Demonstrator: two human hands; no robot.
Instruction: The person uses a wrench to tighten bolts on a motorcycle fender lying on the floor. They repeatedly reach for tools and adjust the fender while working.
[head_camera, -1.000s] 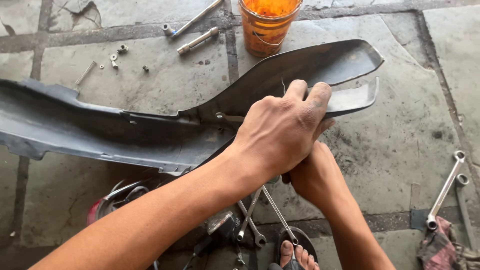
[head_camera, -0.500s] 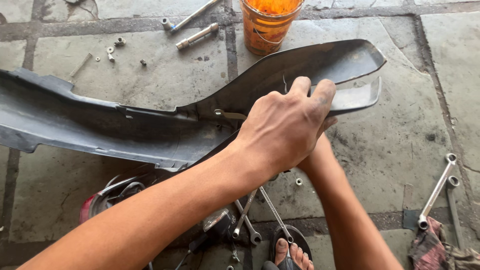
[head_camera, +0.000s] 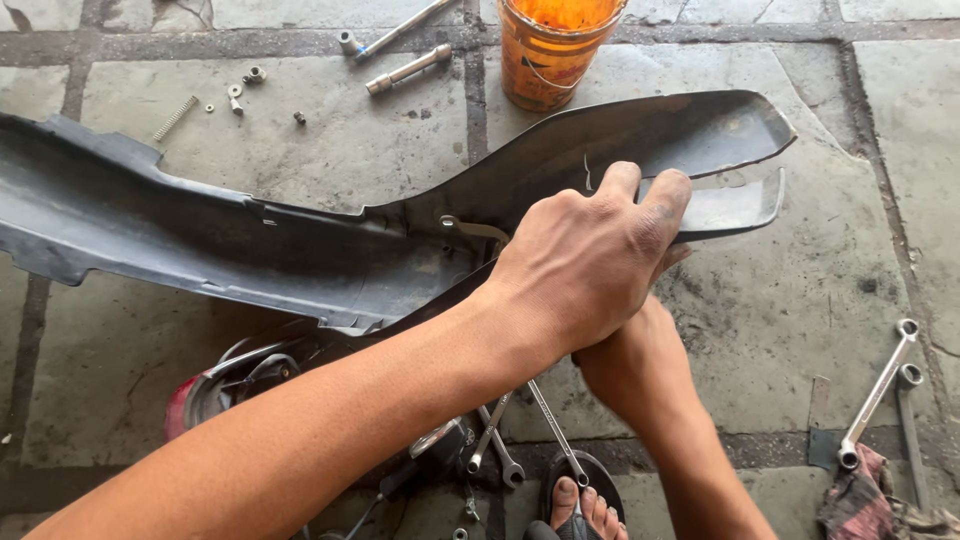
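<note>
Fairing panel (head_camera: 300, 250), dark and curved, is clamped at its rim by the left hand (head_camera: 590, 265); the right hand (head_camera: 635, 365) underneath is hidden, so firm support matters.

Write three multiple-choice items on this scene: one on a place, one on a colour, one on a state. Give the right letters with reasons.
1. Where does the orange bucket stand?
A. On the stone floor beyond the dark plastic panel
B. Beside the foot
C. On the rag

2. What colour is the panel?
A. White
B. Dark grey
C. Red

3. How does the left hand stand to the panel?
A. Lifted clear of it
B. Pressed on its edge, fingers curled over
C. Holding a spanner instead

Answers: 1 A, the bucket sits at the top of the view, past the panel. 2 B, its whole surface is dull dark grey. 3 B, the fingers wrap the panel's rim, with the right hand tucked below it.
</note>
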